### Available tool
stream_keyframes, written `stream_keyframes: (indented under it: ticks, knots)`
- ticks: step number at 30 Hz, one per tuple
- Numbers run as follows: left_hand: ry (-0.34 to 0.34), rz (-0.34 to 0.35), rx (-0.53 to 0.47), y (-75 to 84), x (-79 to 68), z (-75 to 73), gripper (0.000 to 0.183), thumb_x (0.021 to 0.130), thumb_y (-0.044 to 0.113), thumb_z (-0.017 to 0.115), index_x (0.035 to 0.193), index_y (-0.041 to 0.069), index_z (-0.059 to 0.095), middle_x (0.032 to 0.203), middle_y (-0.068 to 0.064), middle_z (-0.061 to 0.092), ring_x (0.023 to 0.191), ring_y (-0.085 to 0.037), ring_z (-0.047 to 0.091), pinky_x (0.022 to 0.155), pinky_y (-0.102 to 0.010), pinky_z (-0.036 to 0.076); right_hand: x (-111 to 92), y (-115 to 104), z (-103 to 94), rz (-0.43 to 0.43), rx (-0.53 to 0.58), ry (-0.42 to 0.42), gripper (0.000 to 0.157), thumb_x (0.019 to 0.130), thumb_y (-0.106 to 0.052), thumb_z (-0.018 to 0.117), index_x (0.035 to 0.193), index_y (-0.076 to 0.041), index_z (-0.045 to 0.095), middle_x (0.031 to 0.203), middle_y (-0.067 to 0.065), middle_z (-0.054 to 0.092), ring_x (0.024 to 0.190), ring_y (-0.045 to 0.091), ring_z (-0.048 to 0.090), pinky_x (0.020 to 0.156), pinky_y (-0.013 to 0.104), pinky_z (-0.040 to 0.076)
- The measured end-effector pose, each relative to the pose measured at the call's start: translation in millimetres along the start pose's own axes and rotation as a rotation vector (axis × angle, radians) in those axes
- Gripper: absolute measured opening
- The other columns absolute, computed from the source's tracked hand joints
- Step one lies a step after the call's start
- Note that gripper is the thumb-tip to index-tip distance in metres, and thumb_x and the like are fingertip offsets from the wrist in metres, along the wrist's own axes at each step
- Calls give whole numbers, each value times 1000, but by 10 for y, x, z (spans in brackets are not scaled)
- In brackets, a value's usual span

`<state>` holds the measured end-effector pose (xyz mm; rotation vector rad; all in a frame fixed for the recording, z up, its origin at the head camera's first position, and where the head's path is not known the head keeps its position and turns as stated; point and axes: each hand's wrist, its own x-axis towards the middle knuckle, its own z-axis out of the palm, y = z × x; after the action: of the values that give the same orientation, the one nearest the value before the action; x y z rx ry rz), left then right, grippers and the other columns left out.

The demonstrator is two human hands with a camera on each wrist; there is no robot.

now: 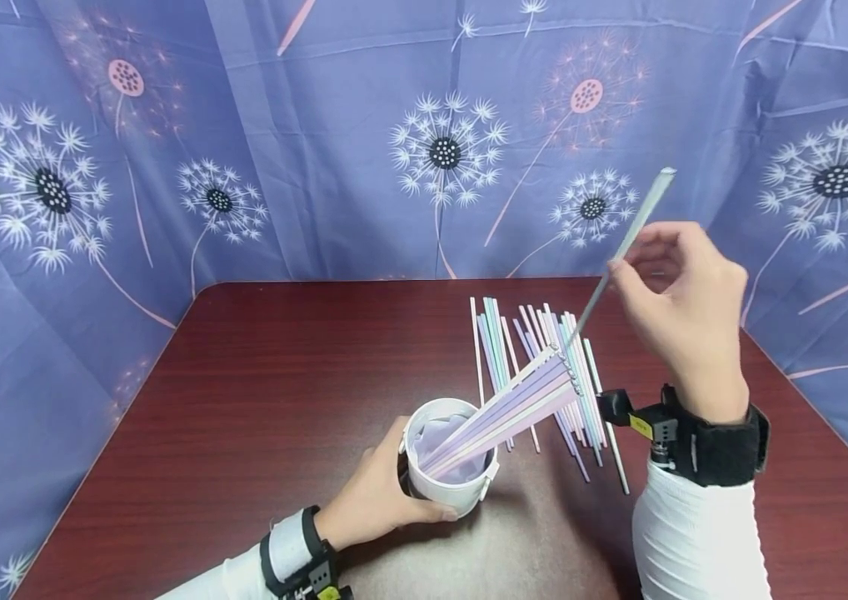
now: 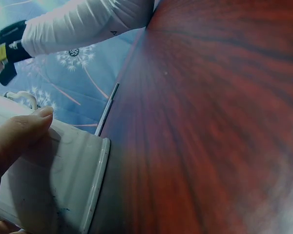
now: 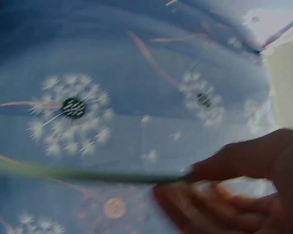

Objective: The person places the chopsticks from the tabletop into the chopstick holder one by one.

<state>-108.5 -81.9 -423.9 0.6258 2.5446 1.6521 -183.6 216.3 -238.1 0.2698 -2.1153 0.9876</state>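
Note:
My left hand point(image 1: 371, 497) grips a small white bucket point(image 1: 463, 503) around its side, the thumb along the near wall. In the left wrist view, the same bucket point(image 2: 78, 175) lies under the thumb. Several pastel straws point(image 1: 502, 412), cream, lilac and pink, lean out of the bucket to the right. Its inside looks lilac. Raised over the right of the table, my right hand point(image 1: 686, 300) pinches a pale green straw point(image 1: 640, 218) between thumb and fingers, slanting with its upper end to the right. The right wrist view shows this straw point(image 3: 102, 176) blurred.
Loose pastel straws point(image 1: 497, 342) lie in a spread on the dark red wooden table point(image 1: 281, 358), behind and right of the bucket. More straws point(image 1: 595, 417) lie close to the right forearm. A blue dandelion-print cloth point(image 1: 334, 150) hangs behind the table.

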Motion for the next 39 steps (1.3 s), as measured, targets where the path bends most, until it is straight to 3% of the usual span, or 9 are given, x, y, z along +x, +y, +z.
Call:
stream_keyframes:
  ticks: [2, 4, 7, 9, 14, 18, 22, 31, 39]
  knots:
    - [6, -3, 1, 52, -4, -5, 96, 55, 33, 96, 135, 26, 43, 122, 13, 62, 114, -9, 59, 100, -34, 45, -31, -126, -16, -51, 220, 78, 22, 80, 4, 71, 100, 4, 62, 84, 11, 70, 71, 1, 66, 65, 12, 52]
    - [13, -4, -6, 110, -12, -14, 96, 55, 26, 96, 135, 23, 43, 122, 10, 62, 114, -11, 60, 100, -35, 45, -68, -238, -27, -86, 482, 79, 23, 78, 12, 69, 99, 10, 60, 84, 16, 70, 72, 14, 69, 65, 20, 55]
    - [21, -3, -20, 145, -19, -23, 96, 55, 22, 96, 136, 22, 43, 122, 8, 63, 113, -12, 60, 100, -36, 46, -126, -373, -24, -95, 779, -50, 27, 77, 20, 66, 100, 18, 54, 86, 24, 68, 73, 25, 69, 67, 29, 57]
    - [22, -3, -12, 114, -19, -25, 96, 55, 26, 96, 136, 26, 43, 122, 11, 62, 113, -10, 60, 99, -35, 46, -159, -442, 0, -85, 840, -193, 29, 78, 22, 65, 103, 19, 52, 88, 27, 67, 73, 29, 69, 69, 33, 57]
    - [12, 13, 26, -37, -2, -5, 98, 56, 45, 93, 137, 36, 38, 122, 18, 60, 112, -6, 59, 97, -33, 46, -214, -520, 78, -59, 626, -478, 25, 82, 11, 69, 104, 4, 58, 90, 18, 71, 80, 27, 70, 69, 30, 56]
    - [4, 36, 44, -82, 11, 4, 101, 56, 48, 92, 139, 37, 35, 124, 15, 60, 112, -7, 59, 97, -34, 47, -255, -535, 113, -30, 484, -594, 21, 85, 0, 72, 102, -8, 62, 86, 7, 73, 79, 23, 72, 66, 29, 56]
    - [1, 30, 47, -73, 24, 1, 102, 55, 45, 93, 139, 36, 36, 124, 15, 59, 112, -7, 58, 97, -34, 47, -284, -543, 160, -41, 438, -674, 21, 86, -2, 71, 102, -13, 61, 85, 1, 73, 78, 21, 72, 65, 29, 57]
    - [-6, 36, 51, -76, 28, 1, 100, 56, 45, 93, 138, 35, 36, 123, 14, 60, 112, -7, 59, 97, -34, 47, -313, -565, 282, -112, 361, -766, 18, 89, -6, 70, 101, -15, 60, 90, -4, 73, 83, 12, 71, 64, 26, 55]
    - [-4, 23, 50, -75, 14, -2, 98, 56, 45, 93, 136, 34, 38, 123, 15, 60, 113, -7, 59, 98, -34, 46, -303, -580, 255, -137, 289, -660, 20, 87, -14, 74, 103, -16, 62, 87, -9, 72, 80, 7, 69, 65, 21, 51]
